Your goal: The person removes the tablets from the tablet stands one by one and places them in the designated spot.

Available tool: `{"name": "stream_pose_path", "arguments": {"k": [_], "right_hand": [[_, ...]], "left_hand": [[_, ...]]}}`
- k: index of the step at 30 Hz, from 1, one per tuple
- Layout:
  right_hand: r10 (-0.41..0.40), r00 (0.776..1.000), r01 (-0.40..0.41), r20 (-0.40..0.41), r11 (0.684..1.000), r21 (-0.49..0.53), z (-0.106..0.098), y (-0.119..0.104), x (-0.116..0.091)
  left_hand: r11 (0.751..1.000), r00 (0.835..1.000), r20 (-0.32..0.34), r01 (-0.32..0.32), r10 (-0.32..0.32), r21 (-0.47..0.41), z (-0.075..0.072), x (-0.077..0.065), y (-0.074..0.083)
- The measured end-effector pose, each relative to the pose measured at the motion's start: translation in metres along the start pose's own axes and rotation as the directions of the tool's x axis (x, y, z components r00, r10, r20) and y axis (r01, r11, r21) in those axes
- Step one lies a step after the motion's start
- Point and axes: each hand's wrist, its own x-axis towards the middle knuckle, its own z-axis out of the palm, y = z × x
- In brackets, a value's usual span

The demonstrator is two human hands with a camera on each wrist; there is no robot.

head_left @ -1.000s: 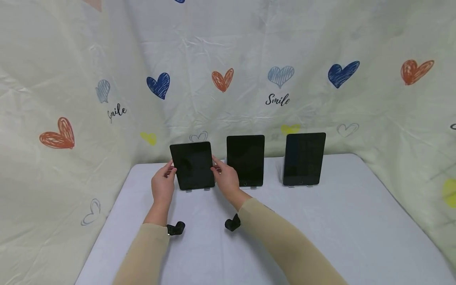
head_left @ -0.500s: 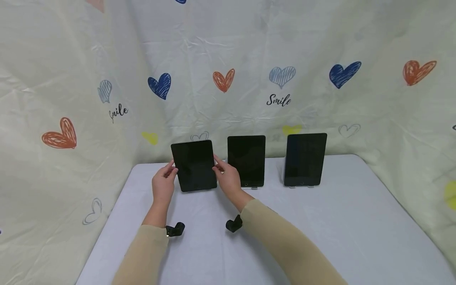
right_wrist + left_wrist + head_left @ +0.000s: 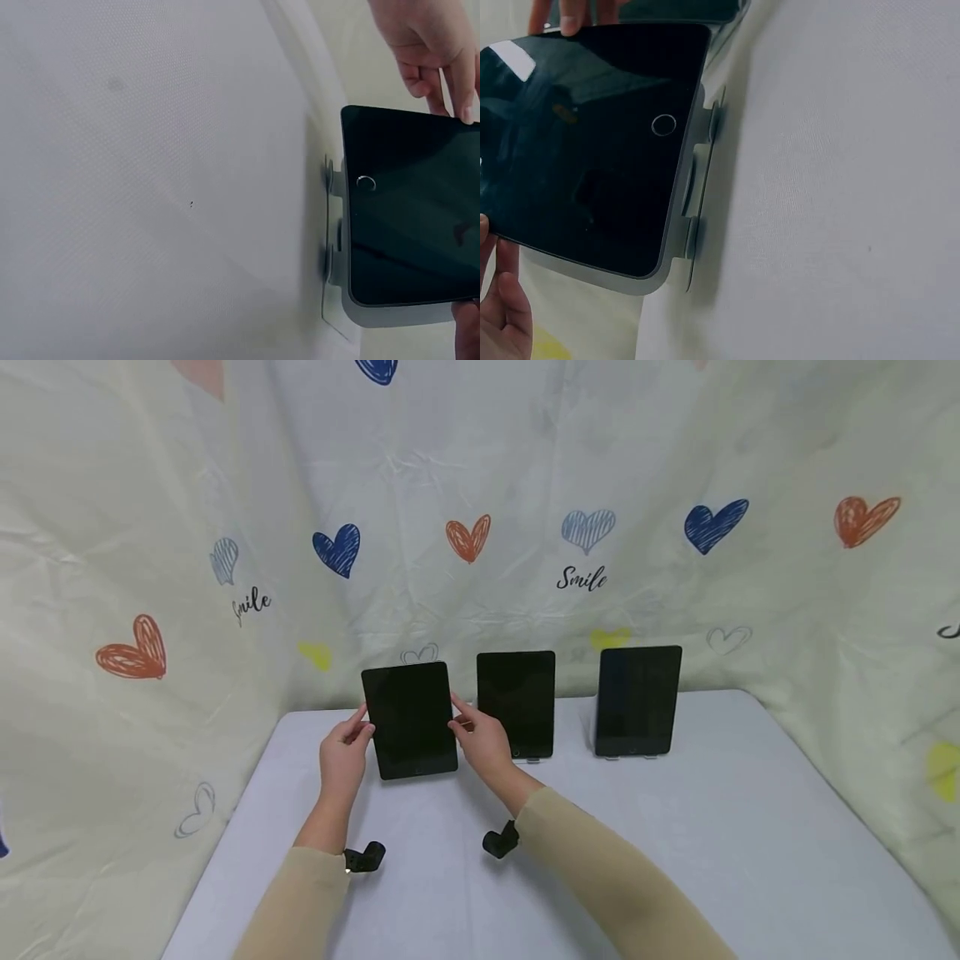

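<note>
Both hands hold a black tablet (image 3: 411,718) at the left of the row, its screen facing the person. The left hand (image 3: 343,758) grips its left edge, thumb at the front; the right hand (image 3: 482,739) pinches the right edge. In the left wrist view, the tablet's round home button (image 3: 664,125) shows, and a grey stand (image 3: 679,247) with front hooks sits behind it. The tablet's bottom edge stands off from those hooks. The right wrist view shows the same tablet (image 3: 412,210) in front of the stand (image 3: 397,315), tilted back.
Two more black tablets stand upright to the right: a middle one (image 3: 517,702), close beside the right hand, and a right one (image 3: 637,702). Both rest on small stands on the white-covered table (image 3: 600,852). A heart-printed curtain (image 3: 510,452) hangs behind the table.
The left tablet has come forward off its stand's hooks, toward the person, with both hands on it. Its bottom edge now sits lower in the head view. The other two tablets stay put.
</note>
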Motion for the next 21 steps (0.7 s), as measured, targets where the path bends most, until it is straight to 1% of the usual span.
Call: {"name": "stream_pose_path", "arguments": {"k": [4,8,13,17,21], "right_hand": [[0.024,0.999,-0.026,0.028,0.998,0.06,-0.005,0.001,-0.006],[0.069,0.995,-0.076,0.07,0.992,0.102,-0.01,0.003,-0.012],[0.097,0.989,-0.109,0.108,0.987,0.116,-0.015,0.006,-0.018],[0.111,0.984,-0.131,0.14,0.981,0.144,-0.017,0.007,-0.021],[0.113,0.981,-0.14,0.16,0.976,0.166,-0.019,0.007,-0.025]], "left_hand": [[1.0,1.0,0.029,-0.002,0.001,0.014,-0.001,-0.003,0.0],[0.999,0.996,0.083,0.031,-0.033,0.027,-0.004,-0.007,0.003],[0.996,0.986,0.144,0.072,-0.078,0.047,-0.007,-0.012,0.004],[0.994,0.981,0.165,0.093,-0.102,0.062,-0.009,-0.016,0.002],[0.993,0.978,0.176,0.101,-0.111,0.065,-0.01,-0.019,0.0]]}}
